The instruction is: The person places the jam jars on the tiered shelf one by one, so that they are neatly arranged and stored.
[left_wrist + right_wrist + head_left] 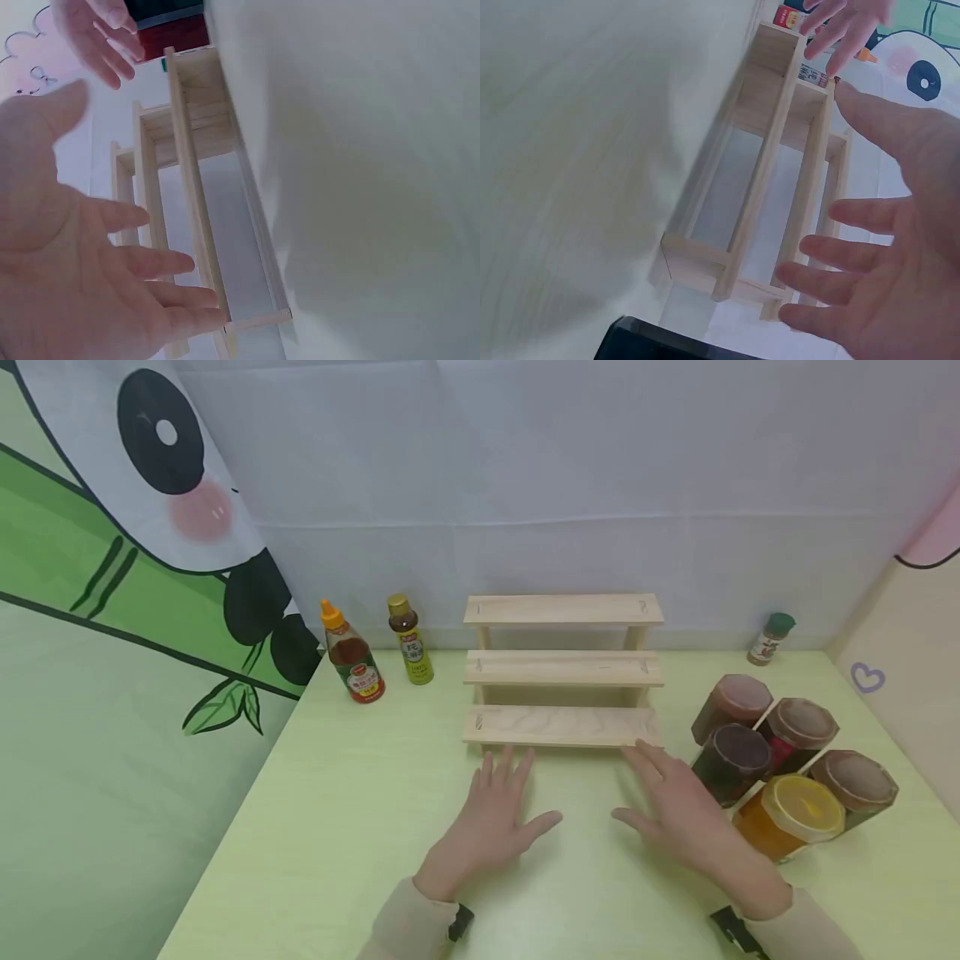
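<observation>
A three-step wooden rack (562, 668) stands bare near the back of the table. Just in front of its left end is my left hand (495, 818), palm down with fingers spread and nothing held. My right hand (678, 810) reaches toward the rack's right front corner, its fingers also extended. In the left wrist view, the left hand (82, 262) shows straight fingers beside the rack's boards (196, 210). The right wrist view has the right hand (900, 277) with fingers apart near the rack's end. Whether any fingertip touches the wood, I cannot tell.
Right of the rack, several jars cluster, among them an amber jar (795, 814) and a dark one (731, 764). A green-capped shaker (771, 639) stands behind them. An orange-capped squeeze bottle (354, 658) and a gold-capped bottle (411, 643) are at back left. Cloth (525, 460) hangs behind.
</observation>
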Motion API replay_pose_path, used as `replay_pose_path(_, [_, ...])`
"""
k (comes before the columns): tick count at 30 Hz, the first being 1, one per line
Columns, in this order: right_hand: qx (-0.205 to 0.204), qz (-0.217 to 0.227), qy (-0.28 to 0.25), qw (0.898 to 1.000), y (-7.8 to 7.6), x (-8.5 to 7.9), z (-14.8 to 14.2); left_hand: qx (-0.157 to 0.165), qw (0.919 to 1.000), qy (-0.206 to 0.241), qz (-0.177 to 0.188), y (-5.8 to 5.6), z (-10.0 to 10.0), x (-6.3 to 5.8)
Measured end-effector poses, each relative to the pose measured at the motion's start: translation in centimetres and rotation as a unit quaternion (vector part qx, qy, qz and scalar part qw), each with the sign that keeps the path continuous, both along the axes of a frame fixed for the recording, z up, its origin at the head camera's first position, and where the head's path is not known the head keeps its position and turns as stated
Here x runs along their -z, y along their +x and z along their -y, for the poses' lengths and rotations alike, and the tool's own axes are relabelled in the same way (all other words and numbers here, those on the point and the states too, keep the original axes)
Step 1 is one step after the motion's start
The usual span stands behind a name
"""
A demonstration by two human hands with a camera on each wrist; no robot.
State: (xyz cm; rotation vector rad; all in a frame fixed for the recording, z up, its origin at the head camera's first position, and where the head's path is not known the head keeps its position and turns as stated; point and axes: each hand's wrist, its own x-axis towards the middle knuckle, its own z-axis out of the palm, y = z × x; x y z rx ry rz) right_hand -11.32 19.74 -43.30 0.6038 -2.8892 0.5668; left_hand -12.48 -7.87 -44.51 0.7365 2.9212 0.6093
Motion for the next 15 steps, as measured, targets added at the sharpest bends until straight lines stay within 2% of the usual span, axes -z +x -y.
replay_pose_path(3, [0.014, -0.014, -0.029, 0.999, 0.3, -0.7, -0.3, -0.014, 0.9972, 0.072, 0.012, -0.6, 0.4, -0.3])
replay_pose_path(7, [0.029, -0.044, -0.061, 0.997, 1.1, -1.9, -1.0, -0.061, 0.987, 0.148, 0.009, -1.5, 1.0, -0.9])
replay_pose_path(10, [0.036, -0.065, -0.074, 0.994, 1.7, -2.6, -1.6, -0.1, 0.9777, 0.184, -0.021, -2.3, 1.5, -1.1])
replay_pose_path(15, [0.041, -0.1, -0.093, 0.99, 2.0, -3.2, -3.1, -0.129, 0.9672, 0.206, -0.074, -3.6, 2.7, -0.9])
